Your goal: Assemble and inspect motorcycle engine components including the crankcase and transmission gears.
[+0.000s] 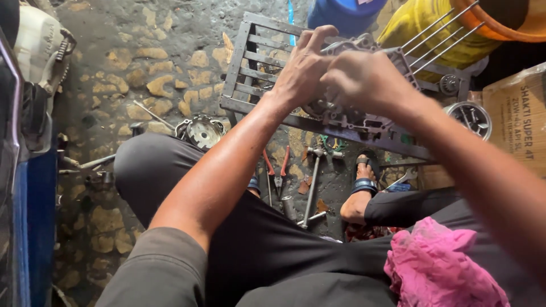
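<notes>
Grey cast-metal engine casing [347,111] rests on a metal slatted stand [250,68] set on the wet stone floor [142,62], directly ahead of the seated person. Left hand [301,71] lies over the casing's upper left part, fingers spread and partly raised, palm touching the metal. Right hand [364,79] is clenched above the casing's middle; whether it grips the casing or a small part cannot be told, since the fingers hide what lies beneath. Below the stand, between the person's knees, lie red-handled pliers [277,167] and a long T-handle socket wrench [311,190], near a sandalled foot [364,182]. Round finned metal part [203,132] sits on the floor just beside the left knee. Pink rag [438,267] lies on the right thigh. Yellow container [432,28] and orange tub [506,20] stand beyond the stand, with a cardboard box [520,122] at far right and a round gauge [471,118] beside it
</notes>
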